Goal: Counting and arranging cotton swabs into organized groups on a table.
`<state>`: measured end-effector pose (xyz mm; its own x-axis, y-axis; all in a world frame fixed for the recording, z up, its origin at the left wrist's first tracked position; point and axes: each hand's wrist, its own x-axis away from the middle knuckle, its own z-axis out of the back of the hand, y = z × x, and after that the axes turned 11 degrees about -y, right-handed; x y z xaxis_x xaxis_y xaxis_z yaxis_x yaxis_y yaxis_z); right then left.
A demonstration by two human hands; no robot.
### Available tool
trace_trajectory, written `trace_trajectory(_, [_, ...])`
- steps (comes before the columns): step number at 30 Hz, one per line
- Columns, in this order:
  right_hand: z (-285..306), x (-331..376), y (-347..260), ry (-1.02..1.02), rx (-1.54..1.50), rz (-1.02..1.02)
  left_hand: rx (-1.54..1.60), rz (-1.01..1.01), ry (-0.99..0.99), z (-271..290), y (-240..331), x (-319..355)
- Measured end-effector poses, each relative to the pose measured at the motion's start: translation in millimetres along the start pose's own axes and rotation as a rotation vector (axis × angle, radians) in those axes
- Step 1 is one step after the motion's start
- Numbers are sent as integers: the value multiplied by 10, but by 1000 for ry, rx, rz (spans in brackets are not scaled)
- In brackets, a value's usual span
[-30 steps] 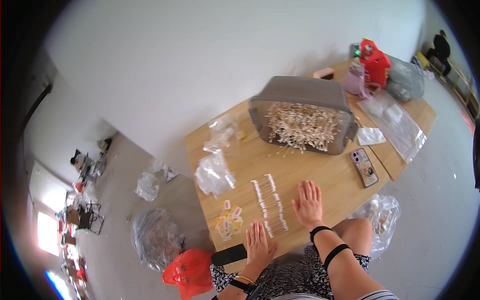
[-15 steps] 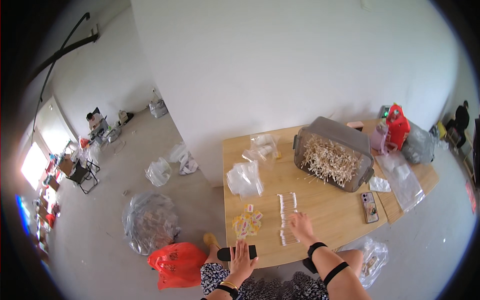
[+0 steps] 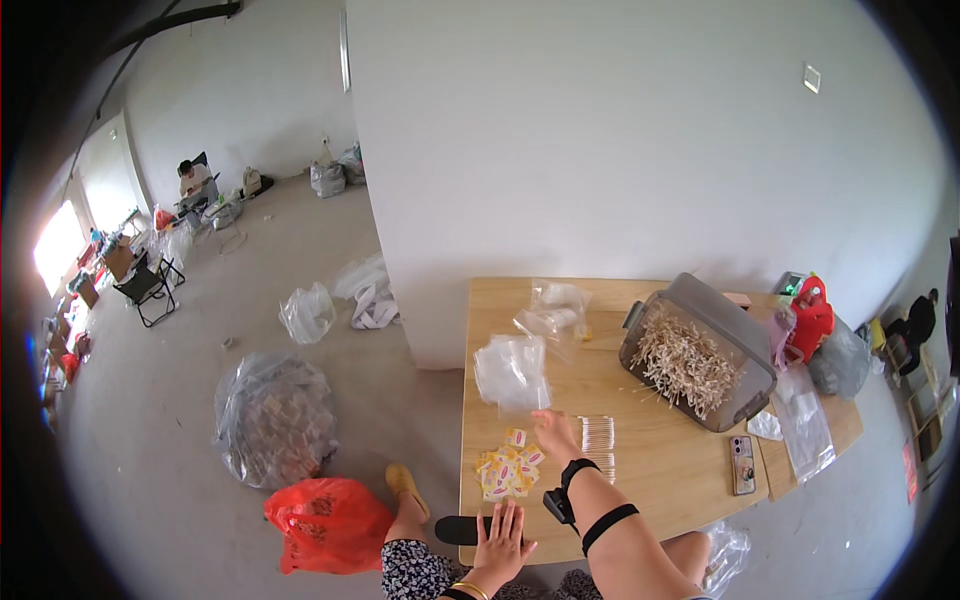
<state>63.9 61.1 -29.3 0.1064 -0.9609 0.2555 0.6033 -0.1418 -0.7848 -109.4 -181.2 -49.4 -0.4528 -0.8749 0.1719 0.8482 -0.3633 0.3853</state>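
Observation:
At the lower right corner of a stack of clear plastic bags (image 3: pixel 508 372), my right hand (image 3: pixel 556 437) has its fingers curled together, pinching the edge of a bag. Under that wrist and beside it lie cotton swabs (image 3: pixel 598 436) in a neat column, partly covered by my arm. My left hand (image 3: pixel 505 541) rests flat with fingers spread at the table's near edge, over a dark, rounded flat object (image 3: pixel 458 530). Small yellow and white printed cards (image 3: pixel 508 470) lie in a loose heap between the two hands.
A grey tub (image 3: pixel 722 318) lies tipped on its side, full of loose cotton swabs (image 3: pixel 685 365). A phone (image 3: pixel 742 465), more plastic bags (image 3: pixel 555 310) and a red bag (image 3: pixel 812 320) are on the wooden table (image 3: pixel 660 500). Filled bags stand on the floor at left.
My right hand has moved left and away from me, from the swab column to the plastic bags. My left hand stays at the near edge. The whole view has shifted.

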Motion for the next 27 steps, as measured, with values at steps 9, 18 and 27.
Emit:
trace_trajectory(9, [-19,-177,458,169,-47,156,-303,67,-124,120,162,-72])
trace_trajectory(18, [69,360,-30,-109,-264,35,-191,78,-92,24,13,-26])
trace_trajectory(27, [-68,130,-354,-3,211,211,-168,61,-58,49,68,-18])
